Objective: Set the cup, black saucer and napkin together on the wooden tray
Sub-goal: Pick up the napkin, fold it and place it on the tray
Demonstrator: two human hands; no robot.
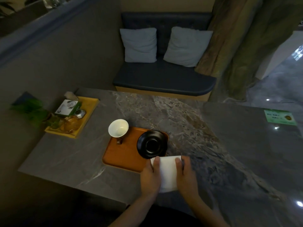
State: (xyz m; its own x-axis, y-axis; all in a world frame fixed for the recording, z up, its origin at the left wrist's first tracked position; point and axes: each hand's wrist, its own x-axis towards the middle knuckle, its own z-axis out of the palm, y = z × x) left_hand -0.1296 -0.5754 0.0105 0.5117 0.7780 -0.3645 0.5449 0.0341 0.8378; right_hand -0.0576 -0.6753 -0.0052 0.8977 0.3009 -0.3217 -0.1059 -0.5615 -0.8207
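A brown wooden tray (124,154) lies on the grey marble table. On its far left corner stands a white cup (118,128), its brown handle pointing toward me. A black saucer (152,144) rests on the tray's right side and reaches over the right rim. A white napkin (167,171) lies just off the tray's near right corner, on the table. My left hand (150,177) holds the napkin's left edge and my right hand (186,176) holds its right edge, thumbs on top.
A yellow tray (89,115) at the far left carries a green and white box, glass jars and a small metal piece. A green plant (31,108) stands beside it. A green card (280,118) lies at the far right. A dark bench with two cushions stands behind the table.
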